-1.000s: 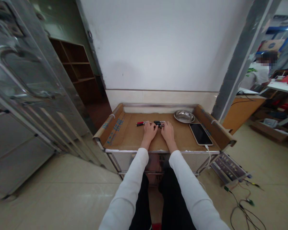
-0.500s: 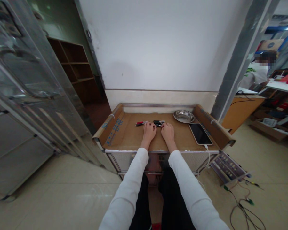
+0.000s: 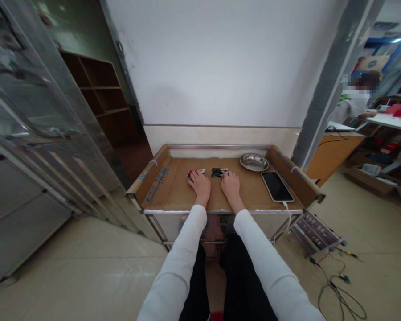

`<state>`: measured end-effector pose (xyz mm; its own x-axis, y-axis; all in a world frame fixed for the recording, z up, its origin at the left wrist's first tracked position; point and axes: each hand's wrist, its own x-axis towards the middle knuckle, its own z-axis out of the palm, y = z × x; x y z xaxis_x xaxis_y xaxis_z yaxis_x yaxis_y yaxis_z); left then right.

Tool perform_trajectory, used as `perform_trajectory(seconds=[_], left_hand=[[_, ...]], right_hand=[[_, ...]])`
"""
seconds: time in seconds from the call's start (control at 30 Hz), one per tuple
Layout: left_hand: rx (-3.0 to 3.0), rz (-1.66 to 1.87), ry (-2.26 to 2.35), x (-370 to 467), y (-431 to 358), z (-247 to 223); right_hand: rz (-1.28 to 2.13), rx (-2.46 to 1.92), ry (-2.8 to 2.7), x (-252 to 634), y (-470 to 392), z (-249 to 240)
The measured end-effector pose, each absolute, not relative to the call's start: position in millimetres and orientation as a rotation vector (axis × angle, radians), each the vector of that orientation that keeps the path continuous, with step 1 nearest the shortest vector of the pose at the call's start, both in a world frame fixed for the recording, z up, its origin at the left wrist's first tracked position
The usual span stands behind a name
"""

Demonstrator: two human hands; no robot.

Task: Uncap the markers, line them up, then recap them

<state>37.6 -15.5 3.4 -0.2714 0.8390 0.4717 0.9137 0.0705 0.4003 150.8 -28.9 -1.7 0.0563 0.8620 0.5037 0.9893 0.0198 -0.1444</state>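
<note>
On the cardboard-lined top of a cart (image 3: 180, 196) lie two small groups of pens. My left hand (image 3: 200, 185) rests over the red pens (image 3: 191, 172), its fingers spread apart and partly covering them. A pale pen end shows past the fingertips. To the right, the black pens (image 3: 217, 170) lie side by side, pointing sideways. My right hand (image 3: 231, 185) is at their right end, with curled fingers on the nearer black pen; its fingertips are partly hidden.
A round metal dish (image 3: 254, 162) sits at the back right of the cart. In front of it lies a phone (image 3: 276, 187) with a white charging cable (image 3: 289, 218). Raised cardboard sides edge the cart. A grey device (image 3: 316, 232) with cables stands on the floor; a person (image 3: 354, 100) sits far right.
My left hand has moved left, away from the black pens, and its fingers have spread over the red pens. My right hand stays beside the black pens. The view has shifted slightly.
</note>
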Motion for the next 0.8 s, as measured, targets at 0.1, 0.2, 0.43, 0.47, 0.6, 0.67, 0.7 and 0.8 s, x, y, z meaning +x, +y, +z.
perform_trajectory(seconds=[0.1,0.2,0.43,0.47,0.6,0.67,0.7,0.8], left_hand=[[-1.792,-0.945,-2.216,37.5,-17.6,4.3],[-1.772,-0.944,-2.240,37.3,-19.8,5.2],[-1.818,-1.033,-2.226,34.9,-18.9,6.1],[-1.883,-1.072,-2.169,34.3,-18.5,7.2],[-2.253,-1.235,-1.788,33.7,-19.3,13.1],[-2.390,-1.254,-1.663,34.8,-21.0,15.1],[-2.439,-1.257,-1.636,35.4,-21.9,15.7],[-2.540,-1.332,-1.587,36.9,-23.0,16.2]], right_hand=[[-0.393,-1.867,-1.885,148.2,-31.2,0.1],[-0.385,-1.832,-1.914,147.1,-34.0,2.2],[-0.315,-1.792,-1.883,148.9,-36.2,3.1],[-0.312,-1.786,-1.861,149.4,-35.7,2.8],[-0.309,-1.737,-1.781,151.4,-32.9,2.2],[-0.312,-1.723,-1.791,152.3,-32.1,2.0],[-0.314,-1.726,-1.805,152.7,-31.8,1.7],[-0.318,-1.765,-1.830,153.6,-31.0,0.3]])
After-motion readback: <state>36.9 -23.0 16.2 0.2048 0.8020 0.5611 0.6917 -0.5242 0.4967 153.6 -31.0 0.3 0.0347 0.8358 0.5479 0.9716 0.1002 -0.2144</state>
